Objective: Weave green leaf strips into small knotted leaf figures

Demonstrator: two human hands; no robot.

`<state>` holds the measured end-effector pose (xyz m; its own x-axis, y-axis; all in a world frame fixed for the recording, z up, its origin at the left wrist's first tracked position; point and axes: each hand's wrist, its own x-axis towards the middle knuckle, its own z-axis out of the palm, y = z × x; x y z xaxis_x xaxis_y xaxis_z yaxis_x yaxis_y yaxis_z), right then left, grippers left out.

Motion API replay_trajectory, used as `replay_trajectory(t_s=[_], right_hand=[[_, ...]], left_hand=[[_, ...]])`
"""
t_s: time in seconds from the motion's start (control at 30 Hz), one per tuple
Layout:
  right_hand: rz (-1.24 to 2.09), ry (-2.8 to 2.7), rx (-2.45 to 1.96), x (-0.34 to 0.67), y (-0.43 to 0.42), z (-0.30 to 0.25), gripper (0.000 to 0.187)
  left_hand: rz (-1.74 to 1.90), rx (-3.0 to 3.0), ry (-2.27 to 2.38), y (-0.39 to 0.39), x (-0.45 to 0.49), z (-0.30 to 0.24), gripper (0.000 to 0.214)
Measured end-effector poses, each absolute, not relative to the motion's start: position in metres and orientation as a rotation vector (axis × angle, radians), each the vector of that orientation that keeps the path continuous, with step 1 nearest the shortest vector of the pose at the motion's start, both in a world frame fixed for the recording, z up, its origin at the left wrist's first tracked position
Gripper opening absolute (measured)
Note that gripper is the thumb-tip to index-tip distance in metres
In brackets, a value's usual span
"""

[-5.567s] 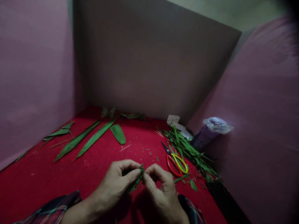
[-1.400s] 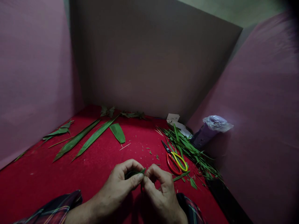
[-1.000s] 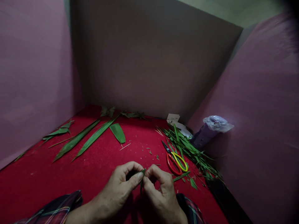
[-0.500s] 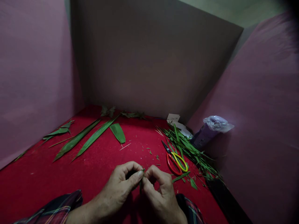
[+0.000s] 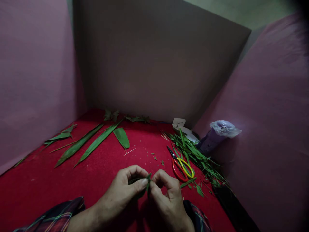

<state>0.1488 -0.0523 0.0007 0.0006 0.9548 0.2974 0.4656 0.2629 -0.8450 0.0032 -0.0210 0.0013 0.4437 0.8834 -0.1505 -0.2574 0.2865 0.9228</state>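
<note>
Near the front of the red cloth, my left hand (image 5: pixel 125 187) pinches a small piece of green leaf (image 5: pixel 148 177) between thumb and forefinger. My right hand (image 5: pixel 166 190) is closed on the same leaf from the other side, its thumb and fingertip pressed together. The tip of the leaf points up between the two hands, and part of it hangs below; the rest is hidden by my fingers. To the right of my right hand lie scissors (image 5: pixel 180 166) with one red and one yellow handle, blades slightly parted and pointing away.
Long green leaves (image 5: pixel 98 146) and a short wide leaf (image 5: pixel 122 138) lie at the left. A pile of leaf strips (image 5: pixel 198 154) runs along the right wall, by a purple plastic-topped container (image 5: pixel 214 137) and white paper (image 5: pixel 188 132). A black object (image 5: pixel 234 206) lies front right.
More of the leaf now shows between my fingertips. My right hand has shifted slightly and my left fingers have risen a little. The scissors and other leaves stay where they were.
</note>
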Motion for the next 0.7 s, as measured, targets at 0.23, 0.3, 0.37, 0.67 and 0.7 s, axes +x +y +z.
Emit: replay_trajectory(t_s=[0.23,0.3,0.37,0.67,0.7], right_hand=[[0.677,-1.624,-1.366,0.1496,-0.052,-0.0017,0.021],[0.676,-1.638,-1.357,0.1502,-0.0525,-0.0018,0.021],[0.675,-1.647,-1.35,0.1507,-0.0531,-0.002,0.02],[0.661,-1.644,-1.389,0.1489,-0.0531,-0.0045,0.02],[0.658,-1.644,-1.39,0.1489,-0.0528,-0.0048,0.02]], left_hand=[[0.886,1.04,0.809,-0.02,0.0033,-0.0021,0.019],[0.892,1.051,0.818,-0.0195,0.0034,-0.0018,0.019],[0.899,1.051,0.827,-0.0189,0.0032,-0.0012,0.02],[0.886,1.069,0.829,-0.0159,0.0029,-0.0009,0.022],[0.883,1.073,0.832,-0.0161,0.0032,-0.0016,0.022]])
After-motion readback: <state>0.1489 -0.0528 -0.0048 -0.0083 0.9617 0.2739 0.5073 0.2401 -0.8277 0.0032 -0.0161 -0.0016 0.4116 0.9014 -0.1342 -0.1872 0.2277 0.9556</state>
